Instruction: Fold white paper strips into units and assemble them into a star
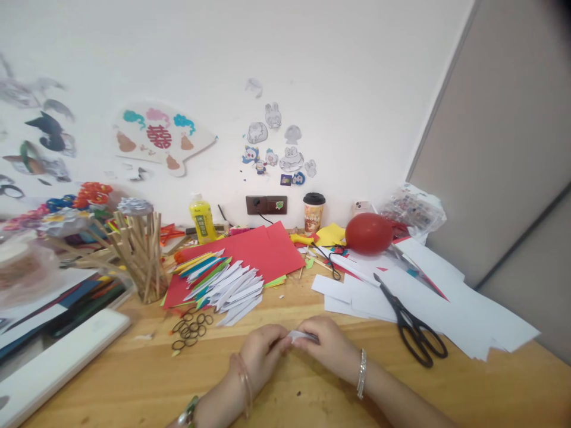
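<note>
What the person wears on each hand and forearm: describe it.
The left hand has a thin, pinkish bangle at its wrist and a green and silver band farther up, partly cut off by the frame. The right hand has a silvery, sparkling bracelet at its wrist. Both are ungloved, with no sleeves in view.

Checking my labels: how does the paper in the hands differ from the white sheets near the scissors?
The held paper looks much smaller than the white sheets. The held paper is pinched by left hand and right hand; the white sheets lie on the table. Both look white.
</note>
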A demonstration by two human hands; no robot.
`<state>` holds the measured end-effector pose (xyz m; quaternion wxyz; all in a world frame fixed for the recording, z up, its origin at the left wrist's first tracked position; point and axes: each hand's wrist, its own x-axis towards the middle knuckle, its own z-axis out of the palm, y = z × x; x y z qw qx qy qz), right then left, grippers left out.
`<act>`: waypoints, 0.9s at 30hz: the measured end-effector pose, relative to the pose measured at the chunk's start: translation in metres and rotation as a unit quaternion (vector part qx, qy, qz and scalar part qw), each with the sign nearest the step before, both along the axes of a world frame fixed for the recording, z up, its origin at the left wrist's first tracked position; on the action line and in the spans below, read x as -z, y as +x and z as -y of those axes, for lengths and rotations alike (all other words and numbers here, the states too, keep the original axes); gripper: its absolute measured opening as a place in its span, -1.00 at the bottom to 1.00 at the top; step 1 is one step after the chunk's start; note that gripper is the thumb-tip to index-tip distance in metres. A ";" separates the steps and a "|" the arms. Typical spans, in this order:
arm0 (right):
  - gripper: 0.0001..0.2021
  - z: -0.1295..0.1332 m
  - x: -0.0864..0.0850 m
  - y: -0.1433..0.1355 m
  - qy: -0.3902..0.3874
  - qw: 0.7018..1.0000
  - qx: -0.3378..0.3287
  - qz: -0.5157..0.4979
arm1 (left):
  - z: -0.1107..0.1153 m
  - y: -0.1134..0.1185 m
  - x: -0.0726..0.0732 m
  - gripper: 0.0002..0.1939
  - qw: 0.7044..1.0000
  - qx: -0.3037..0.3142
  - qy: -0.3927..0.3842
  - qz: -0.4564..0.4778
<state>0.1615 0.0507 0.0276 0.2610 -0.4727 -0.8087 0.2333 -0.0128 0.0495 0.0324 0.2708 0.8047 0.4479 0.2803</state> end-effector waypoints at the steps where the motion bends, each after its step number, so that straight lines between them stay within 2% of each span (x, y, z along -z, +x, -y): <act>1: -0.80 0.000 0.000 0.000 -0.003 1.000 -0.001 0.004 | 0.000 0.000 0.000 -0.71 1.000 0.004 0.002 -0.004; 8: -0.82 0.000 -0.004 -0.001 -0.011 0.998 -0.018 0.056 | 0.004 0.002 -0.001 -0.71 0.996 0.048 0.076 -0.024; 15: -0.89 -0.003 -0.013 0.001 0.005 0.998 0.003 0.067 | 0.002 -0.001 -0.005 -0.71 0.991 0.025 0.126 -0.033; 19: -0.88 -0.006 -0.022 0.010 0.015 0.997 0.010 0.074 | -0.002 -0.004 -0.009 -0.72 0.991 0.000 0.130 -0.018; 27: -0.84 -0.012 -0.025 0.029 -0.033 0.998 0.003 -0.047 | -0.002 -0.007 -0.006 -0.68 0.993 -0.043 0.110 0.017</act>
